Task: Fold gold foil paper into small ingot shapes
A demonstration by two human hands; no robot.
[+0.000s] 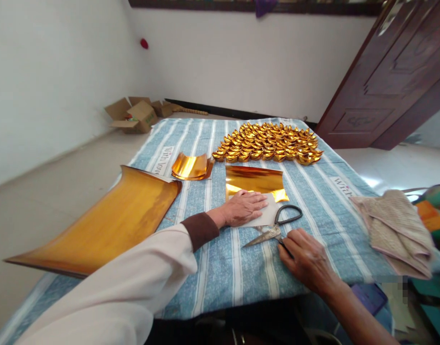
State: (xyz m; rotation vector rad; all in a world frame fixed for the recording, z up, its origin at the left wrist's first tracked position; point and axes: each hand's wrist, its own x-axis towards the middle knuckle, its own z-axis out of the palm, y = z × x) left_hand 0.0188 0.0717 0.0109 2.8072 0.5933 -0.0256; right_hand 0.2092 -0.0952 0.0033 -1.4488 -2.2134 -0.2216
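Gold foil sheet (254, 181), shiny, near edge folded white-side up, mid tabletop (220, 268). Left hand (243, 207) flat on fold, fingers spread. Right hand (306, 258) beside scissors (275, 227), fingers curled, touching lower handle.

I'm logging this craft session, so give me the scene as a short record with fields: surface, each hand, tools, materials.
surface: striped blue cloth
left hand: left hand flat on a gold foil sheet, palm down
right hand: right hand beside the scissors, fingertips at one handle loop
scissors: lying on the cloth, blades closed
folded pieces: pile of gold ingots at the far edge
other foil: large curled sheet and small stack on the left
right side: beige towel
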